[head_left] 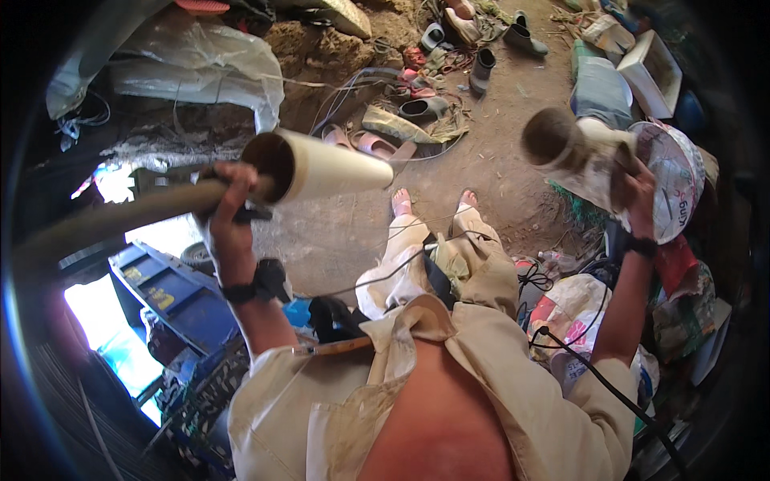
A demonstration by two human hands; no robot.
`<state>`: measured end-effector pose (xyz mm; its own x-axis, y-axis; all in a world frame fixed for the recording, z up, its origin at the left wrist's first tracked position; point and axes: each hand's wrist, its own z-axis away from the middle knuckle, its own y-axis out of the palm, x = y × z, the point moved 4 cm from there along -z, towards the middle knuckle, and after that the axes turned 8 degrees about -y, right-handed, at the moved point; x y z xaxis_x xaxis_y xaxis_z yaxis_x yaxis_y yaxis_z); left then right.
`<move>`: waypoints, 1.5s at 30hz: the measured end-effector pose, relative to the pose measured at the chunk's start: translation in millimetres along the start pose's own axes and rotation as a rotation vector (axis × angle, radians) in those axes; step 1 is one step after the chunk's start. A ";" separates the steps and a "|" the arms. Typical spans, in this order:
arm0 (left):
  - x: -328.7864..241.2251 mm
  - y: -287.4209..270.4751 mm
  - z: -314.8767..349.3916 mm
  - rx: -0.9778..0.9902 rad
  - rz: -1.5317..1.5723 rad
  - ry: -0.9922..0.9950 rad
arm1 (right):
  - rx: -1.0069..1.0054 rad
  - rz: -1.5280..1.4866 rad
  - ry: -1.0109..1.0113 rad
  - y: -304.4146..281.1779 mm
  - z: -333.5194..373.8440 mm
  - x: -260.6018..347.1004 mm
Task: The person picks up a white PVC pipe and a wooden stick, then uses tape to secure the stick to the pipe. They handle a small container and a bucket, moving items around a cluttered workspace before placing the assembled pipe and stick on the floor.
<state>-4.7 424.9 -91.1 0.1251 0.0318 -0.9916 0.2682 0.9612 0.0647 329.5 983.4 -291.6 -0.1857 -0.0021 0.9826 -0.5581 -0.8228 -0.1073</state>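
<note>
My left hand [230, 204] is closed around a brown pole [120, 215], which runs in from the left. The pole's near end meets the dark open mouth of a long off-white pipe [341, 167]; how deep it sits inside cannot be made out. On the right, my right hand [638, 192] grips a dirty white pipe piece [589, 164] with a branched shape. Its wide, dark end [549, 138] faces left and is a little blurred. Both hands are raised and wide apart, and each wrist wears a black band.
Old shoes and boots [421, 111] lie on the dirt floor [513, 188] ahead of my bare feet. A round white printed container [672, 180], a white box [650, 74] and bags crowd the right. Clear plastic sheeting [200, 68] hangs at upper left, above a blue panel [172, 293]. A black cable [597, 373] crosses my right side.
</note>
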 end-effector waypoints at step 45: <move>24.5 530.8 -372.5 0.439 0.066 0.125 | -1.091 0.550 -0.249 -343.7 45.3 91.5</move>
<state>-215.1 1038.0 -122.7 0.0468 0.1475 -0.9880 0.6461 0.7498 0.1425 541.0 1240.2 -157.9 -0.5156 -0.4022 0.7566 -0.8566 0.2225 -0.4655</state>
